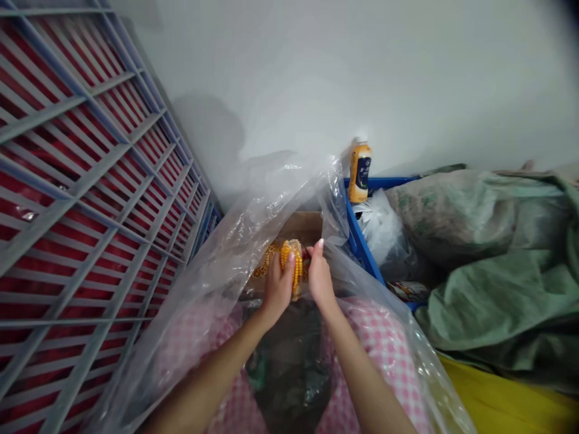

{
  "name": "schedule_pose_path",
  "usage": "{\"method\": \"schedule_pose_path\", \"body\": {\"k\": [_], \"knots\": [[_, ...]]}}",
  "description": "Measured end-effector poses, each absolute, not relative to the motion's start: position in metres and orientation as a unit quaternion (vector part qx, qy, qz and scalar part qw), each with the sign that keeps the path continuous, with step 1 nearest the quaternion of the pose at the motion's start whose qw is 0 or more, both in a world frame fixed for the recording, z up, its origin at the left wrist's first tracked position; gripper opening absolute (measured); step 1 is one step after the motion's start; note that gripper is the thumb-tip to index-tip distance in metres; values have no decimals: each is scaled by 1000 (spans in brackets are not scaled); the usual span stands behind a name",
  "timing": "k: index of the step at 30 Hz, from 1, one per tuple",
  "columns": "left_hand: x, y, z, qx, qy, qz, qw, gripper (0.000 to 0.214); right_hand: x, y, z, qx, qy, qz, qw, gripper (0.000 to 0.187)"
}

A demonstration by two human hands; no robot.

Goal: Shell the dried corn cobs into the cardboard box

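My left hand (277, 287) is wrapped round a yellow corn cob (293, 260), held upright over a cardboard box (302, 227). My right hand (319, 278) presses against the cob's right side with its fingers curled, the thumb pointing up. Loose yellow kernels (266, 260) lie in the box just left of the cob. A clear plastic sheet (235, 259) drapes around the box and over my lap in pink checked cloth (384, 343).
A grey grille over red slats (85, 211) fills the left side. A yellow bottle (359, 171) stands on a blue crate (362, 247) by the white wall. Green sacks (488, 253) pile up on the right, above a yellow surface (502, 404).
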State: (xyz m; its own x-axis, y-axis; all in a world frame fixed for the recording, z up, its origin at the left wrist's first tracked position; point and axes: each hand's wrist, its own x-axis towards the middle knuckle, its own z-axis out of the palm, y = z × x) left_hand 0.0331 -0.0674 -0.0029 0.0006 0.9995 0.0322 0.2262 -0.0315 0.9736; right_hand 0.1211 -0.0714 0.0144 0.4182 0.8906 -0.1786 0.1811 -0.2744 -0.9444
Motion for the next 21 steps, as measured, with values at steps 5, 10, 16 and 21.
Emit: {"method": "schedule_pose_path", "body": {"k": [5,10,16,21], "knots": [[36,-71,-4,626,544,409,381,30,113,-77,14,-732,-416,295,452,58],[32,-68,-5,614,539,406,409,27,115,-73,9,-718,-423,296,468,54],[29,-65,-9,524,507,417,542,43,115,-74,7,-687,-348,341,539,53],[28,-65,-4,535,466,416,569,43,129,-70,10,-672,-342,404,517,63]]}}
